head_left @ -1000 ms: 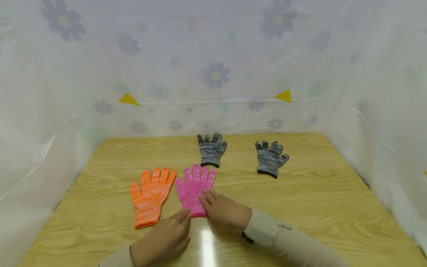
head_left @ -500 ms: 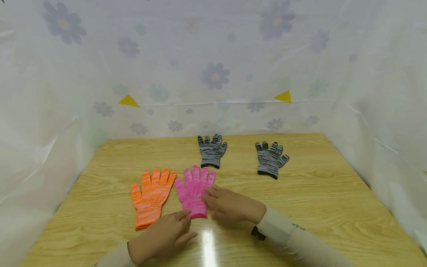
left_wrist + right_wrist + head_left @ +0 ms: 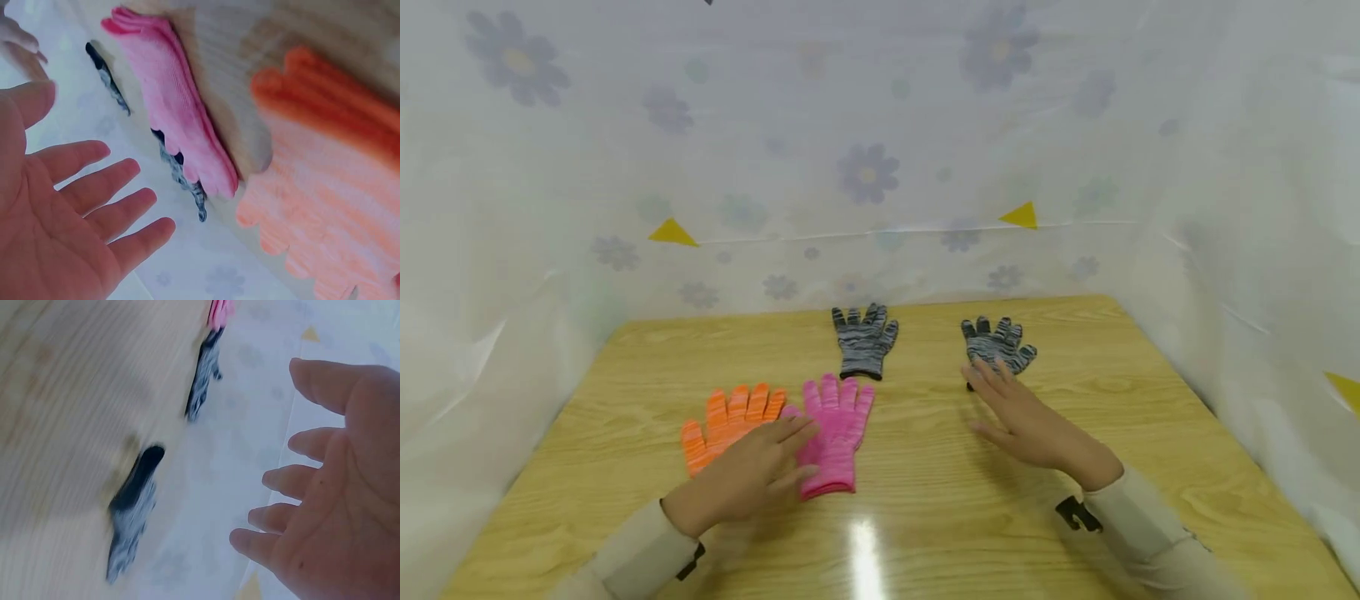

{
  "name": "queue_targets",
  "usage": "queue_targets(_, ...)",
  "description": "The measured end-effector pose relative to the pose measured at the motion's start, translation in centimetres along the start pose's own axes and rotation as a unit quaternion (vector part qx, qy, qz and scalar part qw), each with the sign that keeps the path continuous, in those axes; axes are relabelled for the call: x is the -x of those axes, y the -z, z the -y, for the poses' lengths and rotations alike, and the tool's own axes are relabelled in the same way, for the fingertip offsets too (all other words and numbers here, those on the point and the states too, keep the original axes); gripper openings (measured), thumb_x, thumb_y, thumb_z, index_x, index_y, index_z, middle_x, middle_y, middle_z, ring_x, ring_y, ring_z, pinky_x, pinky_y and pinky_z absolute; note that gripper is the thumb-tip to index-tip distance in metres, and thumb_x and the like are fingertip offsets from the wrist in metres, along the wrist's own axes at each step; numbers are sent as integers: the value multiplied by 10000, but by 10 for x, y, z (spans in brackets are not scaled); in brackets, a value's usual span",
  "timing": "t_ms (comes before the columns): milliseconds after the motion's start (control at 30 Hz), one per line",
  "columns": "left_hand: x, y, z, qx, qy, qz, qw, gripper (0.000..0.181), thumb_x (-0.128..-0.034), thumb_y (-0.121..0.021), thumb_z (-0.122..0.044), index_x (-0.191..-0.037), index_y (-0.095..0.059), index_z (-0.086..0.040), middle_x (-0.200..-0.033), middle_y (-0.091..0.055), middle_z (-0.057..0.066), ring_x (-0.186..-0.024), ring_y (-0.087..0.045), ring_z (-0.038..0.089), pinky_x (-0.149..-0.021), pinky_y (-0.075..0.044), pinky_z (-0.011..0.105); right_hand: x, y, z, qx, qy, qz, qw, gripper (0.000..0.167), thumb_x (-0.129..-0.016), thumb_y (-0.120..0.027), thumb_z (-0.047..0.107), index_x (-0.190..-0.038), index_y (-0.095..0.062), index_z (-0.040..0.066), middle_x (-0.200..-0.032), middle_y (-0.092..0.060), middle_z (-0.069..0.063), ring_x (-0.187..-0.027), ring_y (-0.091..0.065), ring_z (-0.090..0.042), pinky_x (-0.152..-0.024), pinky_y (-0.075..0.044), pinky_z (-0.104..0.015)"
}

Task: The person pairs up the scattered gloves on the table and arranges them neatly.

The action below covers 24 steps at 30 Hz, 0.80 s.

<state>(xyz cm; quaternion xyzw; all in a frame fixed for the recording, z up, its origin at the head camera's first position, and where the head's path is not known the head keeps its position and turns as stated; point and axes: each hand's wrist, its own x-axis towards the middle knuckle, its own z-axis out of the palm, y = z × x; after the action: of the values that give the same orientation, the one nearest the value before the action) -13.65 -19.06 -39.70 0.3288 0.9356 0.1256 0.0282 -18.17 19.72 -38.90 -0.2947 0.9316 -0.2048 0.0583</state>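
Reaching for the right grey-marled knit glove (image 3: 995, 344) is judged to be the step in hand. The glove is seen lying on the wood-grain table (image 3: 917, 542), toward the far edge, fingers pointing away. The right hand (image 3: 1026, 423) is held over its cuff end, fingers extended and slightly apart, nothing gripped; no contact is shown in the right wrist view. The left hand (image 3: 747, 477) is held with fingers spread, nothing gripped, over the orange knit glove (image 3: 722, 429) and the edge of the pink knit glove (image 3: 837, 442).

Recommended: the cuff to be pinched between thumb and fingertips and drawn evenly, since thin knit would probably bunch if pushed from 1 side. The left hand is best lifted before any sideways move, lest the 2 bright gloves be dragged.

Obscured: the right glove's cuff and the orange cuff, both covered in the head view. In the left wrist view, the orange glove is cut off by the frame. Whether the pink glove is touched by the left fingertips cannot be told.
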Motion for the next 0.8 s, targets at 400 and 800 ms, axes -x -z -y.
queue_targets(400, -33, 17, 11, -56, -116, -167, 9998, 595, -968, -565, -328, -1454, -389, -32, -1490, -368, 196, -1375, -326, 397, -1049, -378, 525, 46, 16, -38, -50, -547, -483, 9973, 713, -990, -528, 305, -1548, -122, 127, -1587, -36, -212, -1430, 63, -456, -1057, -114, -713)
queue_targets(800, -82, 27, 15, -382, -180, -425, 9982, 568, -963, -575, -286, -1437, -413, -18, -1454, -421, 194, -1335, -402, 363, -1030, -407, 508, 62, 13, -46, -7, -475, -648, 9968, 670, -988, -537, 282, -1544, -180, 172, -1584, -82, -205, -1427, 15, -472, -1021, -160, -738)
